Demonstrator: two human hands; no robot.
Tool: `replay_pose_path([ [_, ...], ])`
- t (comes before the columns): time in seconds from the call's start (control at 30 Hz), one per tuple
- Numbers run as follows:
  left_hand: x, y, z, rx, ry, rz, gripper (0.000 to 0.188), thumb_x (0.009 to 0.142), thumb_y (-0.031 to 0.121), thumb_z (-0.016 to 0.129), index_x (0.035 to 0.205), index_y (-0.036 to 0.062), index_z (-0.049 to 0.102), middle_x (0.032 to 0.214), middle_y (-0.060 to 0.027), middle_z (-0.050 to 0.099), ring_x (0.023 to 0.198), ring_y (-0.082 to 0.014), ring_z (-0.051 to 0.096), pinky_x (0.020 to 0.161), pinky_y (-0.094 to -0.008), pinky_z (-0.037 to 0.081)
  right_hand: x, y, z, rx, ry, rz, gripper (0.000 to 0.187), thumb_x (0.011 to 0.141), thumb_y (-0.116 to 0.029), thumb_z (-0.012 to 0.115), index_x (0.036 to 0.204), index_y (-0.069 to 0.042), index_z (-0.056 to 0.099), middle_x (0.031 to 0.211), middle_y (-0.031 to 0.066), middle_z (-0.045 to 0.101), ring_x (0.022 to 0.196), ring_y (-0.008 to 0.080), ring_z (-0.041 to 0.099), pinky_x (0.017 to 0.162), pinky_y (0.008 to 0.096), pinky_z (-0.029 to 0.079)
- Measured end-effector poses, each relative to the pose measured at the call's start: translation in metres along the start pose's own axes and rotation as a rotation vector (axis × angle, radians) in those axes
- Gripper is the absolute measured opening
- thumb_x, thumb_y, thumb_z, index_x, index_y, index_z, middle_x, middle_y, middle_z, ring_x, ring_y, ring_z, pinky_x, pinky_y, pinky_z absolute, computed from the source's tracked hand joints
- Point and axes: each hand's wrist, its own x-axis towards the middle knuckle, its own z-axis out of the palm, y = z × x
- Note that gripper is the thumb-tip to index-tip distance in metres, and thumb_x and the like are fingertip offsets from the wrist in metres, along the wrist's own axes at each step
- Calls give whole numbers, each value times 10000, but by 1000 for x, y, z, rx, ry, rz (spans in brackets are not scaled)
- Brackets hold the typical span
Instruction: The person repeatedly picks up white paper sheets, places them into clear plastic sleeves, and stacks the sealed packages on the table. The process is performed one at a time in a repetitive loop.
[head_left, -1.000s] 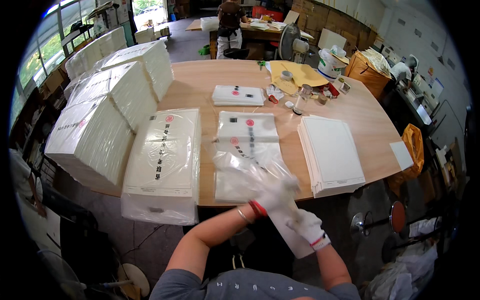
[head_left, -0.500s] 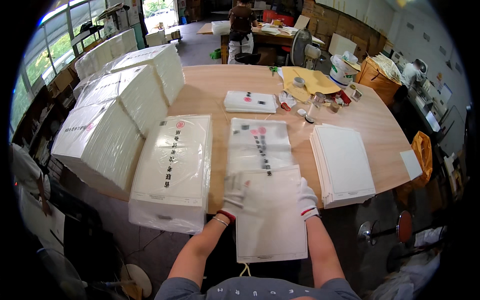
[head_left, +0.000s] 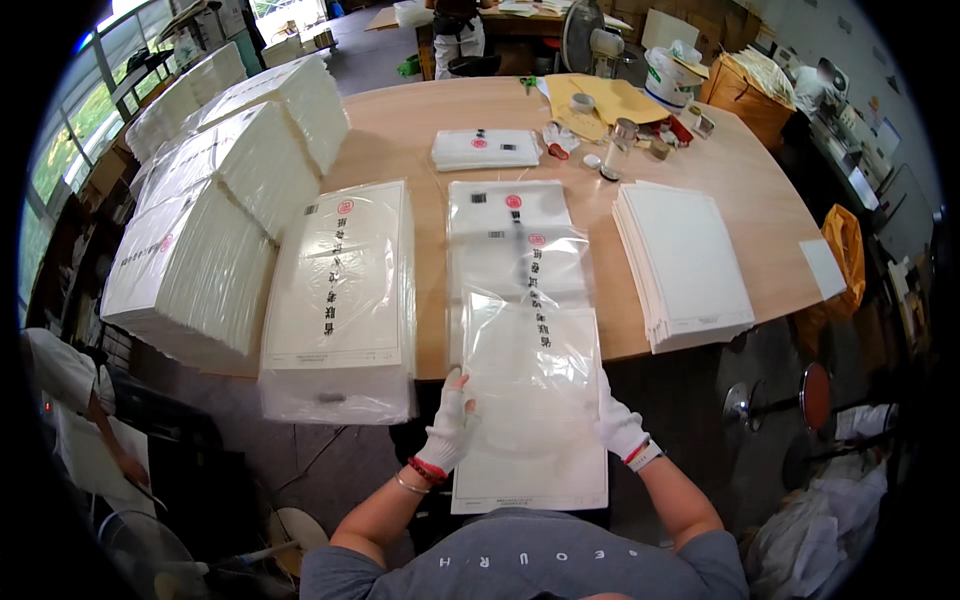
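In front of me lies a stack of white paper point(head_left: 530, 430), its near end reaching past the table edge toward my body. Over its far part is a clear plastic bag point(head_left: 570, 268) with a pink round mark and dark print. My gloved left hand point(head_left: 452, 425) is closed on the left edge, thumb on top. Along the right edge my gloved right hand point(head_left: 622, 422) grips, its fingers partly hidden beneath. Under the bag rests a pile of similar clear bags point(head_left: 470, 215). How far the paper sits inside the bag is hard to tell.
Bagged paper point(head_left: 350, 270) is piled on the left, beside tall wrapped stacks point(head_left: 200, 270). A stack of unbagged paper point(head_left: 690, 260) stands right. Farther back are folded bags point(head_left: 470, 150), yellow envelopes point(head_left: 620, 100), a jar point(head_left: 620, 140) and a fan point(head_left: 582, 35).
The paper has met a printed plastic bag, which now covers its far part. My hands have moved slightly apart and lower, still at the paper's sides. The view has tilted down.
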Motion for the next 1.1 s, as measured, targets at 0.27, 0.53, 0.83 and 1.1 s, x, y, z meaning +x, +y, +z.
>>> replay_pose_path([
  [0.27,-154,26,-31,-568,-137,-625,404,905,149,474,1291,37,428,1089,-64,527,965,-105,496,866,-233,381,-154,-59,-34,76,-315,86,678,869,-302,480,1414,-72,148,842,230,630,679,357,626,558,493,491],
  [0.53,-113,110,-66,308,-265,-275,73,750,-3,573,806,8,527,813,-141,568,716,-226,578,598,-290,450,-159,-36,-27,426,81,-74,279,866,-94,445,1109,17,526,757,125,643,638,273,635,636,362,510],
  [0.83,-61,169,-50,-111,-257,337,144,659,-100,504,732,24,510,864,-114,560,739,-210,555,616,-277,440,-121,24,13,806,-106,31,355,879,-248,536,1145,-14,524,1012,119,603,895,242,607,843,380,467],
  [1.1,-47,171,-123,-501,342,423,176,844,138,464,794,-6,551,712,-83,572,670,-157,536,615,-258,438,-16,-162,-23,1849,-405,-119,544,856,-236,538,1295,44,379,1220,151,514,1096,257,534,937,381,438],
])
